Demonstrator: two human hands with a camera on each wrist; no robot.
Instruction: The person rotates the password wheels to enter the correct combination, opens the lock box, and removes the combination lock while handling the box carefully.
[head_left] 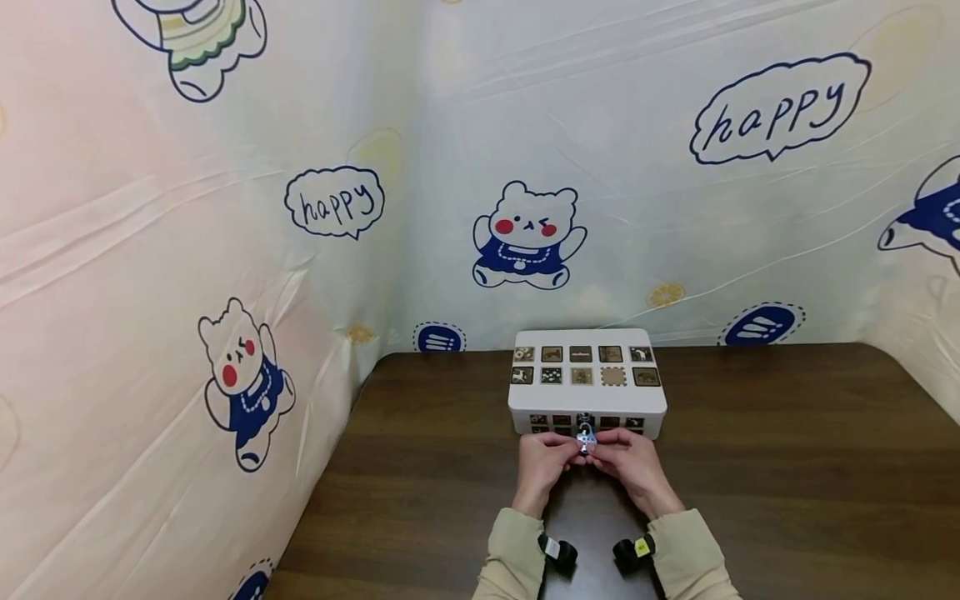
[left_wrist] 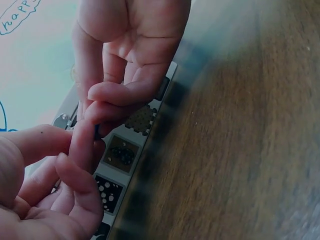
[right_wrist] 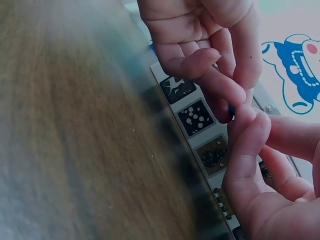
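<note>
A small shiny padlock [head_left: 586,438] stands in front of the metal latch [head_left: 584,418] of a white box [head_left: 582,337], its shackle overlapping the latch in the head view. My left hand [head_left: 543,468] pinches the padlock from the left side, thumb and fingertips together. From the other side, my right hand [head_left: 633,467] pinches it too. The two hands' fingertips meet in both wrist views, where the left hand [left_wrist: 55,195] and right hand [right_wrist: 280,175] mostly hide the padlock. Only a dark blue sliver shows between them.
Square picture tiles [head_left: 582,376] cover the box's lid and front. The box stands at the back of a dark wooden table [head_left: 420,467], close to a cloth [head_left: 637,250] printed with bears. Black wrist cameras [head_left: 558,553] sit near the cuffs.
</note>
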